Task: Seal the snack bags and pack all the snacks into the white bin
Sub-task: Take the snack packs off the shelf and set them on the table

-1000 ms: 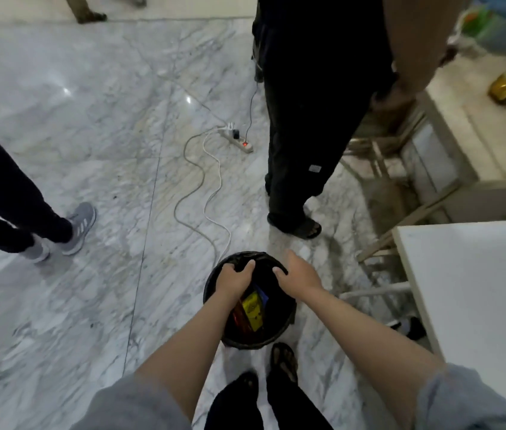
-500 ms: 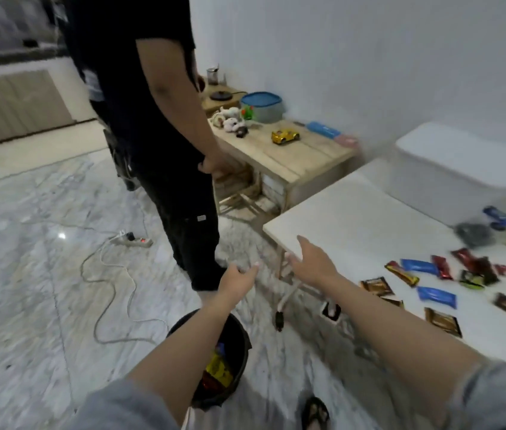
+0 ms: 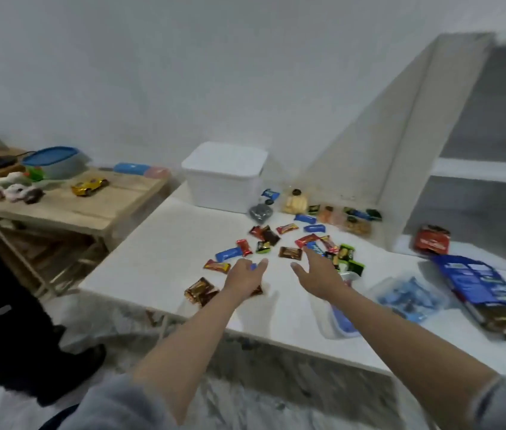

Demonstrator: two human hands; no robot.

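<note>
Several small wrapped snacks point(image 3: 289, 252) in red, blue, brown and green lie scattered over the white table point(image 3: 158, 259). A white bin point(image 3: 223, 178) with its lid on stands at the back, against the wall. My left hand point(image 3: 245, 276) hovers open over the snacks near the front edge, above brown packets point(image 3: 198, 291). My right hand point(image 3: 318, 271) is open too, fingers spread, just in front of a brown snack. A clear bag of blue snacks point(image 3: 407, 294) and a large blue snack bag point(image 3: 475, 283) lie to the right. A red bag point(image 3: 433, 242) sits behind them.
A wooden side table point(image 3: 68, 206) to the left carries a yellow toy car point(image 3: 90, 186), a blue-lidded container point(image 3: 53, 159) and small toys. A white shelf unit point(image 3: 475, 169) rises at the right. A person in dark trousers point(image 3: 3, 305) stands at the left.
My view has swung from the black bucket on the floor up to the white table. Both hands left the bucket rim and now reach out over the scattered snacks.
</note>
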